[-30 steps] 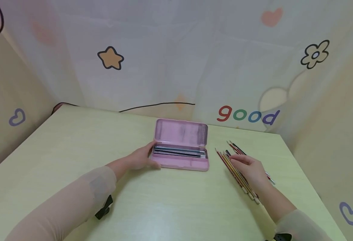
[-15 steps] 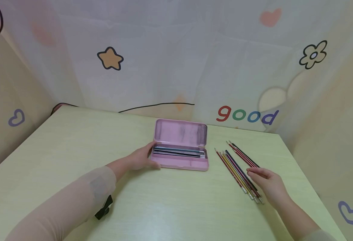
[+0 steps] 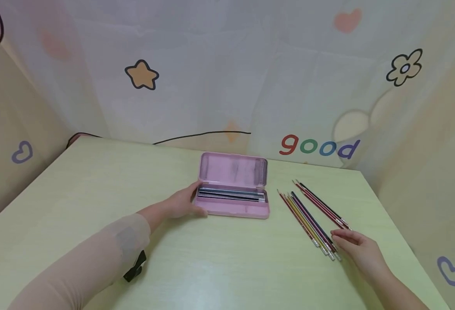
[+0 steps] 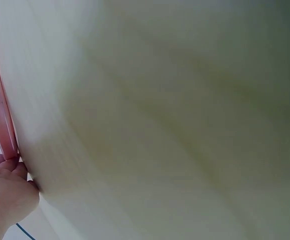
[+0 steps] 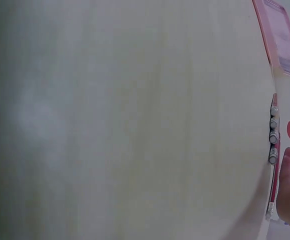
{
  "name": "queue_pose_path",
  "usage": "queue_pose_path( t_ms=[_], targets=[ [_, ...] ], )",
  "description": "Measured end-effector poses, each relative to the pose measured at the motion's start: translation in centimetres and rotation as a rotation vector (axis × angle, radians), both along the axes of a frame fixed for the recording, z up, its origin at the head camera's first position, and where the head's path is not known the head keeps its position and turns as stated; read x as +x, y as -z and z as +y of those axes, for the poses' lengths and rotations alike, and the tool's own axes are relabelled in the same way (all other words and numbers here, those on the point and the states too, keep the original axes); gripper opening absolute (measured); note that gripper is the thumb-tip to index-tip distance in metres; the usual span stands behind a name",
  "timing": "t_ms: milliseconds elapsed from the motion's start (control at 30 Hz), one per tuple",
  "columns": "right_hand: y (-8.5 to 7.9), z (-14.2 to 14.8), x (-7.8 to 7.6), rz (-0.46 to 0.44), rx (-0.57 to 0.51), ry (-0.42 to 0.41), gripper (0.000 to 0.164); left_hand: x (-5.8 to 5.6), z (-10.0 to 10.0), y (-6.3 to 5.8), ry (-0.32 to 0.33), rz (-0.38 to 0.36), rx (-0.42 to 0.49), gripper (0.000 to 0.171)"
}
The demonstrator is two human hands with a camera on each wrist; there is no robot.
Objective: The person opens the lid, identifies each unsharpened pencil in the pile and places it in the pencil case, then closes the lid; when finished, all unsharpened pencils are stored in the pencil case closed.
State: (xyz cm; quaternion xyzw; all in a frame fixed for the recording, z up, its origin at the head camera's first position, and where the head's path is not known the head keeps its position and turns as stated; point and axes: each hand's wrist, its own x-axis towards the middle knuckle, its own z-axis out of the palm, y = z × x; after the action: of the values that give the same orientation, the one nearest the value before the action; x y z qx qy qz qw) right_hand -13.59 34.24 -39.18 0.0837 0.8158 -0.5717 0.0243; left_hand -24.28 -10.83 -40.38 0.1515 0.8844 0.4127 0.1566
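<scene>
A pink pencil case (image 3: 233, 170) lies with its lid up near the table's back edge. Several dark pencils (image 3: 231, 195) lie along its rear compartment. My left hand (image 3: 179, 204) grips the case's left end, thumb at the front corner; in the left wrist view, fingers (image 4: 7, 162) bend round the pink edge. To the right, several red, yellow and dark pencils (image 3: 305, 221) lie side by side. Beyond them rests a smaller group of red and black pencils (image 3: 322, 204). My right hand (image 3: 361, 252) hovers by the eraser ends, fingers loosely bent, holding nothing visible.
The pale table (image 3: 196, 267) meets a printed cloth backdrop (image 3: 212, 77) at its back and sides. A black strap (image 3: 134, 267) shows under the left sleeve. The right wrist view catches the open case (image 5: 285, 35) at its top corner.
My right hand has left the larger pencil group and moved right and nearer me, to the eraser ends of the smaller group. My left hand stays on the pencil case.
</scene>
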Motion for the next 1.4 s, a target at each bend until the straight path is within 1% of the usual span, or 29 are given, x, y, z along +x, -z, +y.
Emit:
queue_pose_path(
  t_ms=[67,133,300,367,600,800,1000,1133,1233,1300,1400],
  targets=[
    [0.2,0.3,0.1,-0.013,-0.031,0.005,0.018,-0.1,0.0,-0.1,-0.001,-0.002,-0.001,0.106],
    [0.4,0.4,0.3,-0.014,-0.028,0.004,0.020,-0.2,0.0,-0.1,-0.006,-0.006,-0.011,0.106],
    [1.0,0.7,0.9,-0.010,0.137,-0.009,0.041,-0.2,-0.1,0.0,-0.005,-0.002,-0.022,0.106],
    [1.2,0.6,1.1,-0.007,0.187,-0.007,0.044,-0.1,-0.1,0.0,0.002,0.006,-0.018,0.107],
    [1.0,0.0,1.2,0.012,0.285,-0.007,0.036,0.0,-0.1,-0.2,0.011,0.028,0.003,0.105],
    [0.8,0.1,1.0,0.025,0.340,-0.007,0.033,0.1,-0.1,-0.2,-0.003,0.010,0.002,0.106],
    [0.8,0.5,0.6,0.063,0.470,-0.009,0.033,0.1,0.0,-0.3,0.000,0.016,0.002,0.106],
    [1.0,0.7,-0.1,0.106,0.554,-0.007,0.026,0.1,0.0,-0.4,-0.003,0.025,-0.008,0.106],
    [1.1,0.8,-0.5,0.121,0.600,-0.002,0.022,0.1,-0.1,-0.3,-0.002,0.026,-0.007,0.106],
    [1.1,1.0,-0.6,0.111,0.599,0.003,0.023,0.1,-0.1,-0.2,0.001,0.027,-0.001,0.105],
    [0.9,1.3,-0.6,0.087,0.527,0.025,0.028,0.1,0.0,-0.1,0.003,0.025,0.005,0.105]
  ],
)
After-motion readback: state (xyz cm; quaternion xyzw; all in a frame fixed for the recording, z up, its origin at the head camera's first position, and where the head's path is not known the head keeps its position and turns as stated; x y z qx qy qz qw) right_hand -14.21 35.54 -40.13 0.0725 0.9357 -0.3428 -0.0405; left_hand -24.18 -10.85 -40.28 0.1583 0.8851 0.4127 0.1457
